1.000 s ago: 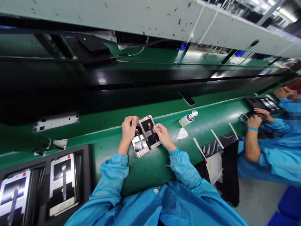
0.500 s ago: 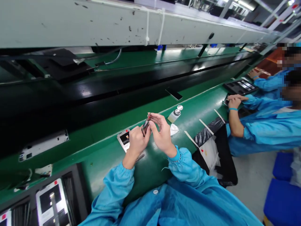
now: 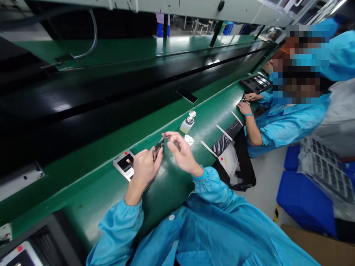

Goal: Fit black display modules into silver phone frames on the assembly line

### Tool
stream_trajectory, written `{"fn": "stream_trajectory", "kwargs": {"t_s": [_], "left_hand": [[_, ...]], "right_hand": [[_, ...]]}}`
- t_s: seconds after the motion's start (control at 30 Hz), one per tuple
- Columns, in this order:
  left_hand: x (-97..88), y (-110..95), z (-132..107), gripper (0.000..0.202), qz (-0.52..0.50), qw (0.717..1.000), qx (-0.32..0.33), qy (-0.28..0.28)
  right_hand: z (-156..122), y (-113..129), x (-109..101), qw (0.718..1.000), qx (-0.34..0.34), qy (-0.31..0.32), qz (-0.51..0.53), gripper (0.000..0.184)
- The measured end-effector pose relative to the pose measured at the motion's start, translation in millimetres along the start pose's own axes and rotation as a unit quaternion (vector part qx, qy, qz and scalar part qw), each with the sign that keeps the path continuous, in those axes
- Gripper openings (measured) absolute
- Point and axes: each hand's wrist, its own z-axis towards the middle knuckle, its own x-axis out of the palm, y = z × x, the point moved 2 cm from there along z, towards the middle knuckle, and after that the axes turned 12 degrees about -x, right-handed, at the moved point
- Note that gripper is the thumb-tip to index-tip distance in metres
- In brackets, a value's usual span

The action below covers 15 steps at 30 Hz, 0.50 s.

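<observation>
The panel, nearly flat a second ago, now tilts steeply above the bench, clasped in my left hand, my right hand loosely curled at its top edge, thumb apart.

Part-hidden white-edged panel, cropped dark tray

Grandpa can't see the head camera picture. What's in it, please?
A person's left hand holds a thin phone part tilted over a green bench, right hand at its top. A second phone part lies partly behind the left hand. Nearby are an open bottle, a white tissue and a co-worker in blue.
</observation>
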Motion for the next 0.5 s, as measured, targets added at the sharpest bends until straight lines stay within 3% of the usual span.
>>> {"fn": "stream_trajectory", "kwargs": {"t_s": [0.17,0.23,0.27,0.33,0.5], "left_hand": [[-21.9,8.8,11.3,0.051,0.027,0.994,-0.077,-0.067],[-30.5,15.4,15.4,0.052,0.042,0.988,-0.119,-0.087],[-33.6,18.5,16.8,0.054,0.046,0.985,-0.135,-0.095],[-38.0,22.9,18.7,0.058,0.04,0.983,-0.147,-0.104],[-51.8,26.9,21.7,0.058,0.0,0.975,-0.146,-0.165]], "right_hand": [[-6.9,-36.8,-112.5,0.98,0.117,0.012,-0.161,0.061],[-11.4,-47.9,-140.3,0.971,0.135,0.026,-0.194,0.063],[-15.0,-51.8,-144.3,0.968,0.14,0.038,-0.204,0.062],[-23.4,-57.5,-132.3,0.964,0.146,0.075,-0.211,0.058],[-25.1,-77.0,-49.7,0.952,0.138,0.186,-0.202,0.036]]}}
